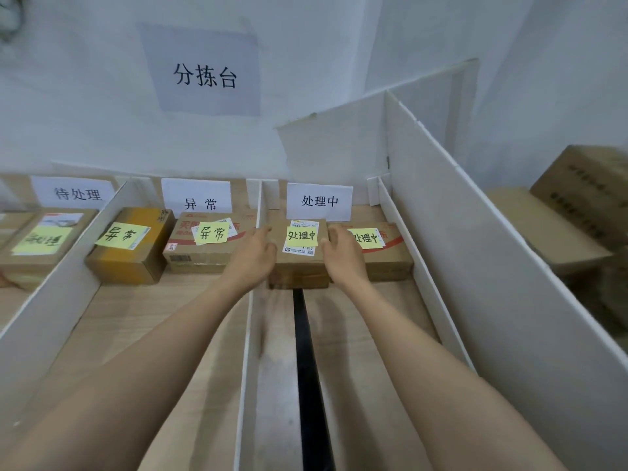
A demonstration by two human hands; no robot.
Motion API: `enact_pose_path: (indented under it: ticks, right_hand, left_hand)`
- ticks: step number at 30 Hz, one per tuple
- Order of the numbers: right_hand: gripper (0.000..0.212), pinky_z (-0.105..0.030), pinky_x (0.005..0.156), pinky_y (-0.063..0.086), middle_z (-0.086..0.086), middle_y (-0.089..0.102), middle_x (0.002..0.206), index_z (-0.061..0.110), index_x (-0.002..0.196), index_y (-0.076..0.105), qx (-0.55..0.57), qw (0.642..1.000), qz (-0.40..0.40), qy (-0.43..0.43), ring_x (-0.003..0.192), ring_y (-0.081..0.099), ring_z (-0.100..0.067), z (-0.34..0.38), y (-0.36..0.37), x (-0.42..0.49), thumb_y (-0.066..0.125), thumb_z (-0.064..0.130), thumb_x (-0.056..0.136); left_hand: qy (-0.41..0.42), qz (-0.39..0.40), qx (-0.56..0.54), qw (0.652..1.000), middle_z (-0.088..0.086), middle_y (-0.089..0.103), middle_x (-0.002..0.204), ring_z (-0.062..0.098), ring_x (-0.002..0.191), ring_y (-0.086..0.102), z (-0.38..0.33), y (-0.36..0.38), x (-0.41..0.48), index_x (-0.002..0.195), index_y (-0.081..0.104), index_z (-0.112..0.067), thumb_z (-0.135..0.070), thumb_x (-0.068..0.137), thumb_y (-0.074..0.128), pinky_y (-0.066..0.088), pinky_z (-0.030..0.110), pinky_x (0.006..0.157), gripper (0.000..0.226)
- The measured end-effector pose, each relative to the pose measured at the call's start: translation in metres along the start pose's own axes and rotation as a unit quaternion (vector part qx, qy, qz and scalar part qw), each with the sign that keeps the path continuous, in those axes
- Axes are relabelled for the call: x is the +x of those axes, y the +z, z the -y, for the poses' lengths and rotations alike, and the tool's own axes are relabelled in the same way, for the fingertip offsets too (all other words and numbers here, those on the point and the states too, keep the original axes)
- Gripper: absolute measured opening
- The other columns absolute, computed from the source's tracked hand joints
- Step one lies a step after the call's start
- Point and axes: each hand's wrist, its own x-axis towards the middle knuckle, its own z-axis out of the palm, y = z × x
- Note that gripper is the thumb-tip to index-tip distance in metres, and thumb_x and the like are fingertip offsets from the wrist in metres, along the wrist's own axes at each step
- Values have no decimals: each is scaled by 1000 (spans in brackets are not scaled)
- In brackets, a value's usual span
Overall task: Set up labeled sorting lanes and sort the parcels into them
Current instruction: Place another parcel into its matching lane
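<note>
both hands, left hand (256, 253) and right hand (341, 254), grasp a box (300, 263) at the lane's far end; next, judging by this, let go.

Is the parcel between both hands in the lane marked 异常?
No, the parcel sits in the lane under the 处理中 sign.

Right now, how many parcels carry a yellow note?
5. Left-lane parcel; two middle-lane parcels; the held right-lane parcel and its neighbour. A cut-off parcel at the left edge may hide one.
</note>
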Motion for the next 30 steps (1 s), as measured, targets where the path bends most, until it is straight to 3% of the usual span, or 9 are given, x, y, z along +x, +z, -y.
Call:
enact_pose_path:
  ticks: [3,9,17,22,28,30]
  right_hand:
    - [23,-34,81,44,-6,60,113,9,115,56,24,1000,-8,17,98,54,-19,23,-18,-16,42,15,97]
    - [36,-28,79,37,-6,52,135,14,130,52,63,997,-12,30,100,51,-18,71,-45,-51,42,20,97]
    - [32,-26,85,36,-4,55,129,15,126,55,91,995,-32,-16,110,51,-17,130,-63,-119,42,24,98]
    - [26,-17,68,39,-2,59,119,16,114,61,102,993,-35,-41,97,52,-15,161,-66,-164,43,23,96]
    - [32,-31,97,39,-4,54,133,13,125,56,120,990,-33,-67,119,50,-20,202,-65,-207,44,20,97]
    - [33,-30,97,38,-6,52,136,12,128,54,127,988,-31,-85,122,49,-22,217,-64,-218,44,21,98]
  left_hand:
    - [4,-27,-23,999,15,42,144,30,130,40,-11,-30,-19,140,39,-6,-18,97,36,34,39,104,44]
    - [21,-77,-35,996,15,40,144,28,133,36,-33,-88,-63,141,37,-5,-14,98,35,30,35,105,43]
    - [36,-115,-69,990,10,41,144,26,130,39,-32,-151,-129,139,39,-11,-21,98,37,31,39,107,43]
    - [43,-130,-74,988,11,40,143,26,131,38,-28,-181,-174,139,39,-11,-21,99,37,31,38,108,41]
    - [45,-172,-73,981,12,39,144,24,131,37,-18,-218,-226,139,39,-8,-18,99,38,28,31,104,41]
    - [37,-184,-70,980,12,39,144,24,132,37,-13,-232,-243,140,38,-9,-19,100,37,27,32,106,42]
